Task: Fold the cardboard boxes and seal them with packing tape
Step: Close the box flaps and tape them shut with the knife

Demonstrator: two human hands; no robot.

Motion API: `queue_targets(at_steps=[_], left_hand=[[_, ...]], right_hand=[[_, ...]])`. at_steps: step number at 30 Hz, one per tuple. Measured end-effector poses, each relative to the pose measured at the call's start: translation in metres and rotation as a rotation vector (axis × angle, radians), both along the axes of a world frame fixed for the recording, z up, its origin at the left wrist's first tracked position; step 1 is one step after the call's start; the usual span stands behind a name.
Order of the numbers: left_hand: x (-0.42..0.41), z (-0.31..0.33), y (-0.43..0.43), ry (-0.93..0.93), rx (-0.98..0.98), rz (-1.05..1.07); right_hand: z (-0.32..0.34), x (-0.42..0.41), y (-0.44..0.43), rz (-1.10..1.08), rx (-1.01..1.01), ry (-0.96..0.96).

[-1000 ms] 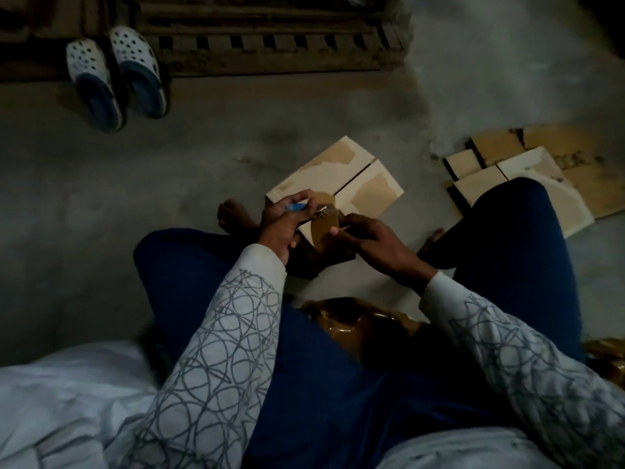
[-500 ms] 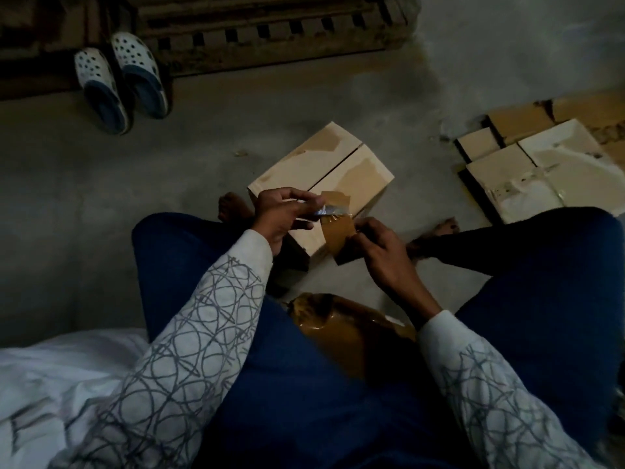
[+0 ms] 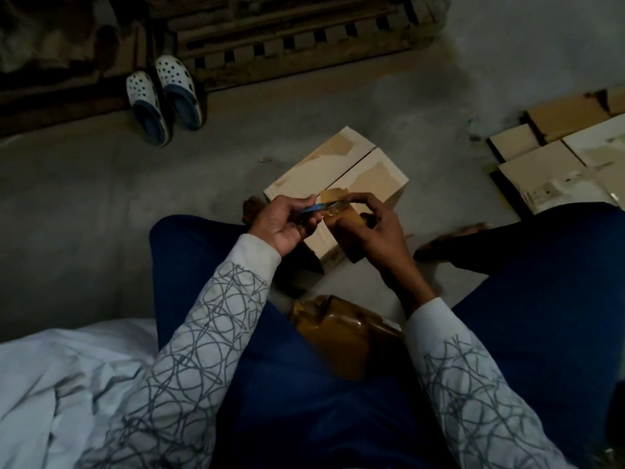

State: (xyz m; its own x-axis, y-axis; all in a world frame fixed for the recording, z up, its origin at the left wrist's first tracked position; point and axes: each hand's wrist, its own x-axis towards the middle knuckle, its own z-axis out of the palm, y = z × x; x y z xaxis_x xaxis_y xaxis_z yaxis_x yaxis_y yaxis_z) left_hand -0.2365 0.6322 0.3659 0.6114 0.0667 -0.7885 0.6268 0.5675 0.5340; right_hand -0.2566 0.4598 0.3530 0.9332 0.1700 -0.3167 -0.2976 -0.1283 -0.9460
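1. Your left hand (image 3: 287,221) is closed round a small blue-handled cutter (image 3: 313,208). Its fingers (image 3: 297,200) curl over the handle, and the blade end points right, toward your other hand.
2. Your right hand (image 3: 372,233) pinches a strip of brown packing tape (image 3: 345,216) between the thumb and its curled fingers. The cutter's tip meets the tape at the strip's upper edge, just beside that pinch.
3. The cardboard box (image 3: 338,174) stands folded on the concrete floor (image 3: 101,198) between your bare feet, directly beyond both hands. Its two top flaps are closed, with a dark seam running between them toward the far corner. Each flap carries a darker brown patch.
4. The tape strip lies over the box's near edge, where your hands cover it. You cannot tell from here whether it is already stuck down there.
5. A shiny brown wrapped packet (image 3: 341,333) lies between your thighs, near your right forearm. What it holds is not clear.
6. Flattened cardboard (image 3: 558,157) lies in overlapping sheets on the floor to your right, beyond your right knee and well apart from the box.
7. A pair of white perforated clogs (image 3: 164,96) stands side by side at the far left, against a wooden pallet (image 3: 287,38).
8. White cloth (image 3: 50,384) is bunched at your lower left, beside your left sleeve.
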Motion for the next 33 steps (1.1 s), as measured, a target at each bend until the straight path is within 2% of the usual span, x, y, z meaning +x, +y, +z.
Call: queue_targets(at_steps=[11,15,24,33], left_hand=[[0.0,0.006,0.002,-0.034,0.055,-0.048],[-0.001,0.005,0.005,-0.045,0.054,-0.076],[0.0,0.003,0.008,-0.086,0.107,-0.208],[-0.005,0.0,0.023,-0.149,-0.137,-0.373]], right_hand=[[-0.015,0.003,0.008,-0.086,-0.348,-0.276],[-0.016,0.004,0.004,-0.078,-0.39,-0.335],[-0.021,0.004,0.003,-0.075,-0.324,-0.485],[-0.013,0.004,0.002,-0.087,-0.266,-0.574]])
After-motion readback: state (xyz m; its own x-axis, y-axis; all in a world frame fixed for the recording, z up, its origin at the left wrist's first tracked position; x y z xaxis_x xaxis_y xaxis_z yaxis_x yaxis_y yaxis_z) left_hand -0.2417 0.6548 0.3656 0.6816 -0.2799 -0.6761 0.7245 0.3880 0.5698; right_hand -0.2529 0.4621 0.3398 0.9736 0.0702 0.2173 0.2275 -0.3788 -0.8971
